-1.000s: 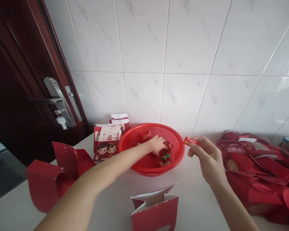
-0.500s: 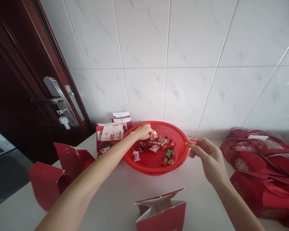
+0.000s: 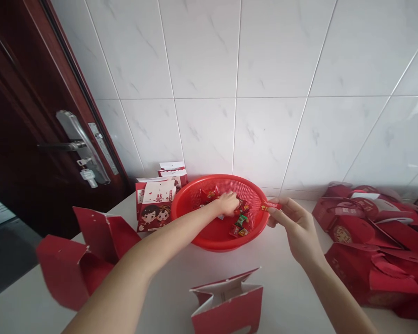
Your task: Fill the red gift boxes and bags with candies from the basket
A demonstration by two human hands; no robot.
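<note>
My left hand [image 3: 228, 204] reaches down among the wrapped candies [image 3: 242, 220] in a red plastic basket [image 3: 209, 243]. Its fingertips are hidden, so I cannot tell whether it grips anything. Left of that hand, a larger red-wrapped piece [image 3: 209, 192] lies in the basket. Over the basket's right rim, my right hand [image 3: 296, 222] pinches a red-wrapped candy [image 3: 271, 205] between thumb and fingers. Nearer to me, a red paper box [image 3: 228, 308] stands upright with its top open, between my two forearms.
Another open red box [image 3: 64, 269] stands at the left, partly behind my left forearm. Printed cards or flat boxes [image 3: 156, 204] lean near the wall. Several folded red boxes [image 3: 372, 273] are piled at the right. A tiled wall [image 3: 205, 134] and a dark door [image 3: 24, 93] bound the table.
My left hand has moved right within the basket, away from the larger red piece. My right hand still holds its candy at the rim. The view has shifted slightly.
</note>
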